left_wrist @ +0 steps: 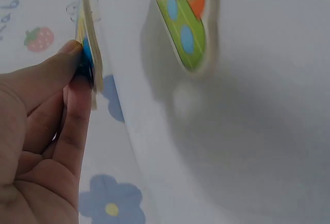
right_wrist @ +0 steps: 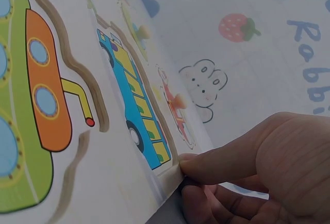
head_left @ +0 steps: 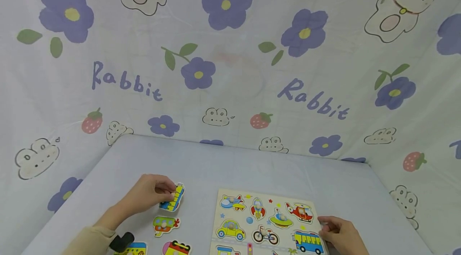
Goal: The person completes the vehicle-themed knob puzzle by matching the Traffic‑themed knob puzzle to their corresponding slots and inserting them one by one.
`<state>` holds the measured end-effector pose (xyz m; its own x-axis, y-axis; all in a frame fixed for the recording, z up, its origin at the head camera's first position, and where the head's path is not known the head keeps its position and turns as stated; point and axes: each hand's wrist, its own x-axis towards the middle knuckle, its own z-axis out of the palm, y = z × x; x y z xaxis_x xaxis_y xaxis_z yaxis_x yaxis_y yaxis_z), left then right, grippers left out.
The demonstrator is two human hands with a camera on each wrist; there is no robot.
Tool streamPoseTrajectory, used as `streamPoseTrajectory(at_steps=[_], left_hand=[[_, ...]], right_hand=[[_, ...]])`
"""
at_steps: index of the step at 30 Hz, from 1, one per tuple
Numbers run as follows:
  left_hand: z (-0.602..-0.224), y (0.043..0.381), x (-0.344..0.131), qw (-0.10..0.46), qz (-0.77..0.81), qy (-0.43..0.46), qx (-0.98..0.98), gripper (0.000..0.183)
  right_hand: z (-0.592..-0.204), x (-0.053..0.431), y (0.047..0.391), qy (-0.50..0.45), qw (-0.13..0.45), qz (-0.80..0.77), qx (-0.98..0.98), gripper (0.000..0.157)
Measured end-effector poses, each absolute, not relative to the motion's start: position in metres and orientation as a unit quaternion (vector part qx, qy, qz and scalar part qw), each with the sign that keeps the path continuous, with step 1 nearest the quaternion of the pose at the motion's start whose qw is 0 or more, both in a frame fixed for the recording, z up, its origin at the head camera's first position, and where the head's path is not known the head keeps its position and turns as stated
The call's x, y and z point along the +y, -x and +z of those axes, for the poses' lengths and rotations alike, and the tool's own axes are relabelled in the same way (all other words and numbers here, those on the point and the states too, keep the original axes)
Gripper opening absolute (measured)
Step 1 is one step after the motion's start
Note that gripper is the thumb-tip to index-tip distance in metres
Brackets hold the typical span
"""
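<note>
My left hand [head_left: 153, 191] pinches a blue-and-yellow bus puzzle piece [head_left: 178, 197] between thumb and fingers, tilted on its side. In the left wrist view the bus piece [left_wrist: 92, 49] appears edge-on, raised off the table. Below that hand lies a green-and-orange submarine piece [head_left: 165, 225] with a knob. The right hand [head_left: 342, 233] grips the right edge of the wooden puzzle board [head_left: 279, 199], thumb on top, fingers curled beneath. Close by its thumb in the right wrist view is the bus recess [right_wrist: 136, 100], showing a printed bus; a submarine recess [right_wrist: 46, 80] is nearer the camera.
Knobbed pieces sit in the board's upper part, among them a car [head_left: 231, 229], a bicycle [head_left: 265, 235] and a helicopter [head_left: 300, 212]. At the lower left are a pink-and-red piece [head_left: 176, 248] and a yellow-and-blue piece [head_left: 136, 249]. Patterned cloth [head_left: 230, 99] hangs behind the table.
</note>
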<state>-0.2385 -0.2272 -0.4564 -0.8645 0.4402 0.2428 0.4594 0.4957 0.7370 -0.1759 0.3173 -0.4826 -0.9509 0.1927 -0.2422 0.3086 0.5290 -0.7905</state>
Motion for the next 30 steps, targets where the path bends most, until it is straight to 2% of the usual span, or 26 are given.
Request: streamPoseTrajectory(at_steps=[19,30], left_hand=[[-0.452,0.226,-0.121,0.046,-0.475,0.296,-0.828,0.014],[-0.458,0.211,-0.043,0.008,-0.556,0.267,-0.787,0.017]], right_hand=[[-0.479,0.315,0.173,-0.142,0.069,-0.453,0.877,0.039],[-0.478,0.315,0.173,-0.133,0.068,-0.448,0.881,0.037]])
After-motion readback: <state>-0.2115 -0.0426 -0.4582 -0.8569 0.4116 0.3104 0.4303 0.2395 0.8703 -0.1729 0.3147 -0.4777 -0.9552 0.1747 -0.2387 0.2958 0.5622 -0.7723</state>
